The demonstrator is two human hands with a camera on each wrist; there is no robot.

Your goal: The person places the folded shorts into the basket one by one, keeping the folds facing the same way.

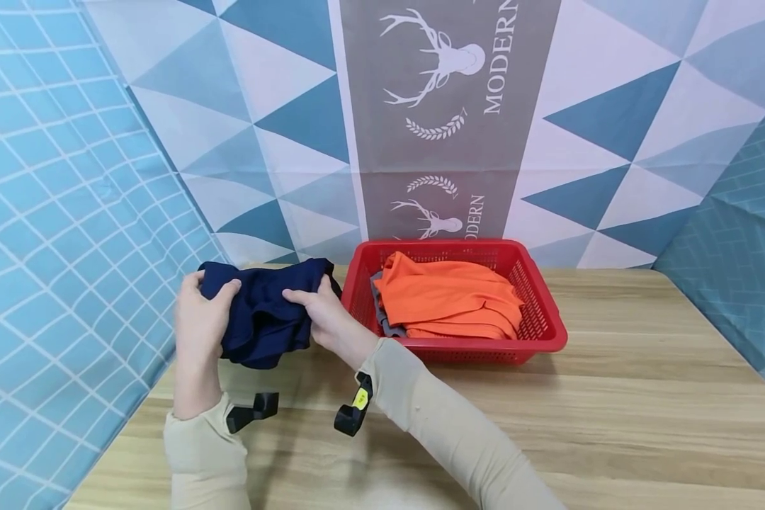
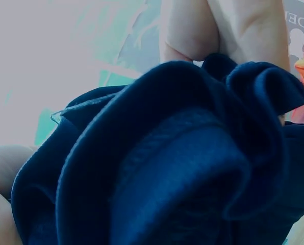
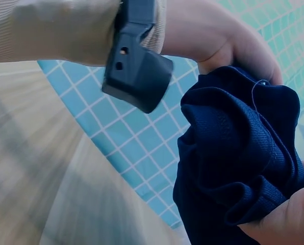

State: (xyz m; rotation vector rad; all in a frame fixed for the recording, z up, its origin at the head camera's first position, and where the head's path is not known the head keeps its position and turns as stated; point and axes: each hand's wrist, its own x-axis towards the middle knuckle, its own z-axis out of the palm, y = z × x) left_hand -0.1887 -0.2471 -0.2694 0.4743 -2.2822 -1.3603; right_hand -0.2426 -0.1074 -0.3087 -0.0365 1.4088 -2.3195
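Both hands hold a bunched navy blue garment point(image 1: 264, 304) above the left part of the table, beside the basket. My left hand point(image 1: 200, 322) grips its left end, the thumb lying on the near side. At the other end my right hand point(image 1: 333, 319) pinches the cloth, thumb on top. Loose folds hang down between the hands. In the left wrist view the garment point(image 2: 177, 173) shows rolled layers and stitched edges. A loose thread crosses the navy garment point(image 3: 233, 132) in the right wrist view. Its exact kind cannot be told from these folds.
A red plastic basket point(image 1: 551, 322) stands at the back of the wooden table point(image 1: 631, 397), right of the hands. Folded orange clothing point(image 1: 446, 297) lies in it over a grey cloth point(image 1: 382, 312). A blue grid-patterned curtain point(image 1: 57, 234) borders the left side.
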